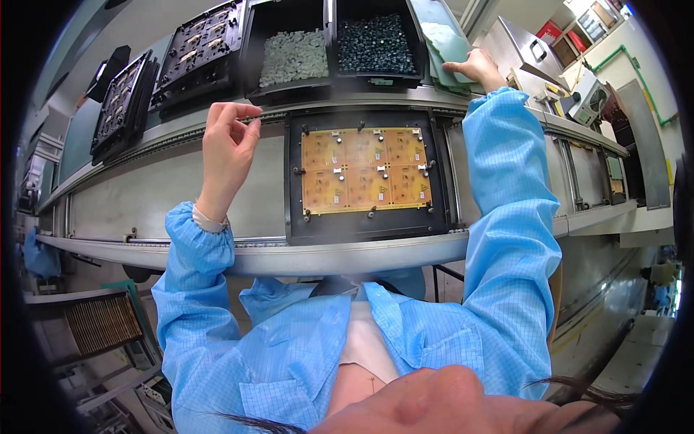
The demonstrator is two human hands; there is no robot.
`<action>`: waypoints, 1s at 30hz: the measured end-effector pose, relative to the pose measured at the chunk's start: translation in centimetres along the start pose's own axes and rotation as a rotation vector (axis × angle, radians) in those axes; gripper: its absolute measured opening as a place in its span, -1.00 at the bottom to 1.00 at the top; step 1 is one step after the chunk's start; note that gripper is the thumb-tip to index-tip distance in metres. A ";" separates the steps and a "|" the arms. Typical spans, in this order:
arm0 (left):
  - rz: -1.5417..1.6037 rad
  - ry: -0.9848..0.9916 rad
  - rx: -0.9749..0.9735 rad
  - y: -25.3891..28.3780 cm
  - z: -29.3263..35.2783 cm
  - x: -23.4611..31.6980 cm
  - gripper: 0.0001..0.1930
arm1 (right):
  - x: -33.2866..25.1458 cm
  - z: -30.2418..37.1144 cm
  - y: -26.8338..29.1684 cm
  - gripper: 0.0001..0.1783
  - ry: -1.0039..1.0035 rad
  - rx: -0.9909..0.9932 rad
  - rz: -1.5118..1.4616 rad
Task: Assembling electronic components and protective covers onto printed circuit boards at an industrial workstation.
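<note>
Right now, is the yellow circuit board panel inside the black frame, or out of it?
It is in: the yellow panel lies within the black frame, whose dark border shows along all four sides.

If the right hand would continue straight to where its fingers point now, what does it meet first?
Most likely the green sheets, which the right hand seems to touch; past them, the bin of dark pieces. Depth is unclear.

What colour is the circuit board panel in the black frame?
Yellow-orange; the panel shows best in the head view.

Brightly lit, bowed edges, black corners
</note>
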State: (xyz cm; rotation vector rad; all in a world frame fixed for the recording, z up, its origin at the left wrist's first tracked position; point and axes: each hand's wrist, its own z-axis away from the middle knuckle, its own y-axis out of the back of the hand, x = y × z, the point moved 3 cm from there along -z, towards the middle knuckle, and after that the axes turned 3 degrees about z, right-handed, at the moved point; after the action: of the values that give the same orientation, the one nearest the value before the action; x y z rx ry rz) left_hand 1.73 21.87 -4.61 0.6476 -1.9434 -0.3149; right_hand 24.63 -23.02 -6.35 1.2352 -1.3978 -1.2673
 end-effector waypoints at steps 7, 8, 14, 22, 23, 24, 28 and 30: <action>-0.016 -0.112 -0.054 -0.7 0.9 3.1 -0.91 | -0.2 1.4 0.4 -0.06 0.012 0.239 -0.024; -0.026 -0.111 -0.056 -0.7 0.9 3.6 -0.91 | -0.2 1.9 0.9 -0.08 -0.002 0.409 0.050; -0.068 -0.358 -0.129 -2.4 -0.1 7.1 -0.84 | 2.6 7.6 6.7 -0.14 0.149 0.486 -0.187; -0.376 -0.928 -0.238 -7.0 -3.0 13.8 -0.29 | -1.2 22.2 12.5 -0.26 0.727 0.481 -0.323; -0.407 -0.943 -0.318 -7.5 -3.3 13.9 -0.10 | -2.8 22.7 12.5 -0.24 0.797 0.459 -0.342; -0.409 -0.945 -0.324 -7.6 -3.5 14.4 -0.10 | -4.1 23.3 12.6 -0.22 0.866 0.434 -0.359; -0.533 -0.985 -0.470 -7.9 -4.6 14.6 -0.01 | -6.9 23.0 12.9 -0.28 1.000 0.540 -0.449; -0.559 -0.930 -0.451 -6.8 -5.2 14.3 -0.02 | -8.4 23.0 14.5 -0.41 1.051 0.550 -0.536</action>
State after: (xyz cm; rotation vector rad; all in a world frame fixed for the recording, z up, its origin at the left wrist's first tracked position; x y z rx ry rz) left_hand 3.59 8.48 5.19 0.8044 -2.3642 -1.5817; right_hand 1.53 -11.52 5.56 2.2963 -0.6232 -0.3232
